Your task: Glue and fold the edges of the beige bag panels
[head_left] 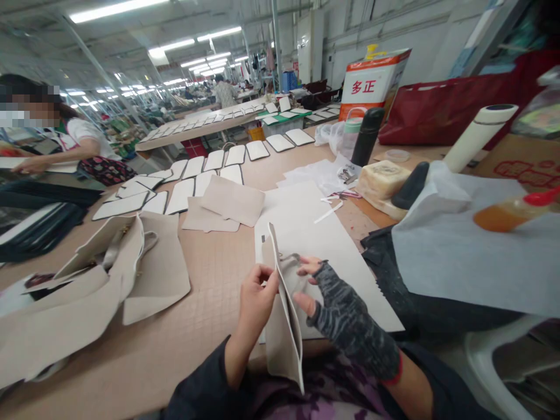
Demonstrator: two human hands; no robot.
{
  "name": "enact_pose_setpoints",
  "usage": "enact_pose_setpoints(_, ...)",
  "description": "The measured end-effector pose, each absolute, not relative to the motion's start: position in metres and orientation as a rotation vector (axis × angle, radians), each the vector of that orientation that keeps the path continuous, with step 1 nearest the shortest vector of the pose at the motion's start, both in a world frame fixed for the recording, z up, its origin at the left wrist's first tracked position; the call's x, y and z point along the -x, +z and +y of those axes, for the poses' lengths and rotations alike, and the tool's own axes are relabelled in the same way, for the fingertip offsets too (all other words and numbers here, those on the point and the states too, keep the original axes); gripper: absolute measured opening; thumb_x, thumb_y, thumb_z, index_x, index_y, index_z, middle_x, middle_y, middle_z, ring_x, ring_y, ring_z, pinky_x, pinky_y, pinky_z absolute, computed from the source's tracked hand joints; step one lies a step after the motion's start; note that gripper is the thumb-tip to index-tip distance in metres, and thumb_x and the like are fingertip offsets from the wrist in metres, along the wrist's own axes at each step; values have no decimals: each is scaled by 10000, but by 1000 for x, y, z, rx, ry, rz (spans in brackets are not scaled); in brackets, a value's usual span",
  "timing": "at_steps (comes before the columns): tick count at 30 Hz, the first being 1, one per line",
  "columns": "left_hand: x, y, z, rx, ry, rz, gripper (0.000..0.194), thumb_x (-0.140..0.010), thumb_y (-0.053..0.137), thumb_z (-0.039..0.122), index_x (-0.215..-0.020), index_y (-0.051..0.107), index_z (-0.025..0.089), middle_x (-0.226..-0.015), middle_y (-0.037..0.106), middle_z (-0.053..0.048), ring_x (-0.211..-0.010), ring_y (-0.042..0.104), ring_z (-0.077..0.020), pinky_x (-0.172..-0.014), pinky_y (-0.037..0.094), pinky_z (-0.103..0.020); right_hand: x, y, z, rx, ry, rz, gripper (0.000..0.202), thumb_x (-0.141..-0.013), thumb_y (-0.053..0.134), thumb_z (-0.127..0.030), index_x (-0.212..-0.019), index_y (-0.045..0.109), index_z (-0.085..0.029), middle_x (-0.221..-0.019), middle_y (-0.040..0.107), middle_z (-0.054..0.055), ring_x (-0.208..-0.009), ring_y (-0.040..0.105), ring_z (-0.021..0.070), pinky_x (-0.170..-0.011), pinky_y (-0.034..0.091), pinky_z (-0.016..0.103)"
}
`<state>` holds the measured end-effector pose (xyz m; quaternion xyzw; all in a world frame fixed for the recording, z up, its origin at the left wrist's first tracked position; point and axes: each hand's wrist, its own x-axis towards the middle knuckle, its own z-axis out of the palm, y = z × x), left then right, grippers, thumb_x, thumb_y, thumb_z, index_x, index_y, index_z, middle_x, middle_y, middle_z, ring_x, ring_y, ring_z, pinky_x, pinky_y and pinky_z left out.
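Observation:
A beige leather bag panel [280,341] stands nearly on edge in front of me, its layers parted along the side facing right. My left hand [258,297] pinches its upper left edge between thumb and fingers. On the panel's right side a thin beige strap [289,255] loops out. My right hand [321,291], in a dark grey fingerless glove, is beside the panel with thumb and fingers apart, the fingertips close to the strap. Whether they touch it I cannot tell. Beneath lies a large white sheet [350,280] on the table [205,326].
Beige bag pieces [153,268] are heaped at left, and two loose beige panels [234,201] lie ahead. Rows of white dark-edged panels [236,155] stretch behind. Right are a black bottle [368,137], a wax-like block [382,177] and a glue bottle [507,217]. A co-worker [83,140] is at left.

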<state>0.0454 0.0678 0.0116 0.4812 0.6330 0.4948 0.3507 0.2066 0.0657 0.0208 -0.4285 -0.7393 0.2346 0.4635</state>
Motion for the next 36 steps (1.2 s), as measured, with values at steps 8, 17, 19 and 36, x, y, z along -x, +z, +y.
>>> enact_pose_setpoints(8,-51,12,71,-1277,1265,1662,168,-732,564,304,-643,527,167,-587,536,26,-543,521,-108,-524,433,-217,-204,13,52,1214,32,-2067,406,-855,461,-424,-1033,592,-84,-982,664,185,-925,637,294,-781,544,430)
enact_pose_setpoints(17,-59,14,67,-1358,1294,1725,134,-741,539,267,-649,528,170,-619,547,16,-583,527,-114,-544,438,-215,-213,-17,62,1326,37,-2273,534,-697,652,-464,-1086,602,-102,-1064,643,206,-922,633,330,-773,544,412)
enact_pose_setpoints(19,-61,15,65,-1373,1316,1745,144,-746,541,273,-643,524,174,-618,546,15,-576,526,-114,-543,442,-215,-213,-25,68,1390,147,-2299,532,-665,684,-384,-1115,590,-116,-1100,629,201,-962,618,337,-798,535,421)
enact_pose_setpoints(36,-54,5,77,-1383,1388,1717,130,-793,534,287,-730,522,174,-699,558,-6,-657,571,-141,-605,472,-252,-194,-55,76,1281,429,-2014,368,-897,322,-238,-1175,549,-156,-1238,542,171,-1139,506,324,-916,453,522)
